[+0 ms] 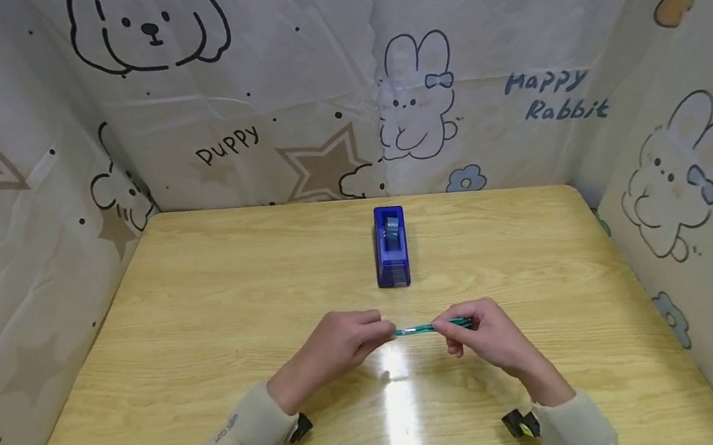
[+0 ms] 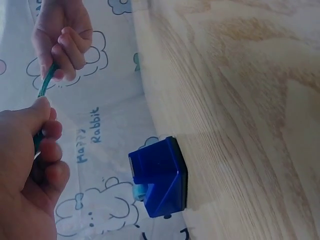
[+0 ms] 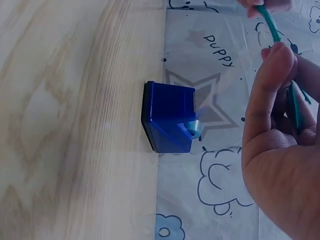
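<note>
A thin green cord (image 1: 421, 329), several strands laid together, stretches level between both hands above the table. My left hand (image 1: 346, 342) pinches its left end between thumb and fingers. The right hand (image 1: 490, 334) pinches it farther right, and the rest of the cord runs back through that palm. A loose cord end (image 3: 305, 96) pokes out by the right fingers in the right wrist view. Near the left fingertips the cord has a shiny, pale patch. Beyond the hands stands a blue tape dispenser (image 1: 390, 248) with a small roll of tape (image 3: 194, 129) in it.
The wooden table (image 1: 235, 285) reaches back to a printed cloth (image 1: 308, 70) that hangs behind it and on both sides. Small black devices sit at both wrists, one by the left cuff (image 1: 257, 419), one by the right cuff (image 1: 575, 426).
</note>
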A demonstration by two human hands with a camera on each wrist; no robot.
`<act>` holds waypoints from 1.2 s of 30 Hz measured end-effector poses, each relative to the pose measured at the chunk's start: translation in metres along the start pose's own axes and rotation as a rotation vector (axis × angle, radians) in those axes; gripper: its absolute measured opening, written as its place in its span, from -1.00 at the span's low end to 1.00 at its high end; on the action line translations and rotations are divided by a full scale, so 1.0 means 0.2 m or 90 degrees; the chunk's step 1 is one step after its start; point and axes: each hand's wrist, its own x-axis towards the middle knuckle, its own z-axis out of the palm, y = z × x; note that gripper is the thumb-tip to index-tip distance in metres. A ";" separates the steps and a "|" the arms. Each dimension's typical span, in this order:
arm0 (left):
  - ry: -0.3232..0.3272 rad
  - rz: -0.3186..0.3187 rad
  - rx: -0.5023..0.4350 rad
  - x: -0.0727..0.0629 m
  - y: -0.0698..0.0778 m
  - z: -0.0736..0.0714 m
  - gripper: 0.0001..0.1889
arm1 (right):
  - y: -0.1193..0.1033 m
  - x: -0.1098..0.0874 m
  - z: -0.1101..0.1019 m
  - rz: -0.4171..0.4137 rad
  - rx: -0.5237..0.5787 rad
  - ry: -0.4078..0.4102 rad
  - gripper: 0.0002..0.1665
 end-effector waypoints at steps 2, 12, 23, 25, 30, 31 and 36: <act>0.002 0.004 0.002 0.00 0.00 0.00 -0.95 | 0.00 0.00 0.01 0.008 0.003 0.007 -0.72; -0.045 -0.139 -0.141 -0.01 0.01 -0.01 -0.86 | 0.01 0.01 0.05 -0.023 0.021 0.063 -0.75; -0.099 -0.386 -0.358 -0.01 -0.01 -0.03 -0.80 | 0.04 0.01 0.07 -0.080 0.000 0.125 -0.84; -0.086 -0.384 -0.357 -0.01 0.00 -0.04 -0.83 | 0.05 0.01 0.07 -0.097 0.003 0.118 -0.85; -0.042 -0.343 -0.322 -0.01 0.01 -0.03 -0.88 | 0.05 0.00 0.06 -0.103 0.025 0.100 -0.82; -0.034 -0.333 -0.313 -0.01 0.01 -0.03 -0.88 | 0.05 0.00 0.05 -0.100 0.030 0.099 -0.80; -0.009 -0.294 -0.276 -0.01 0.02 -0.02 -0.89 | 0.04 0.00 0.05 -0.091 0.049 0.092 -0.75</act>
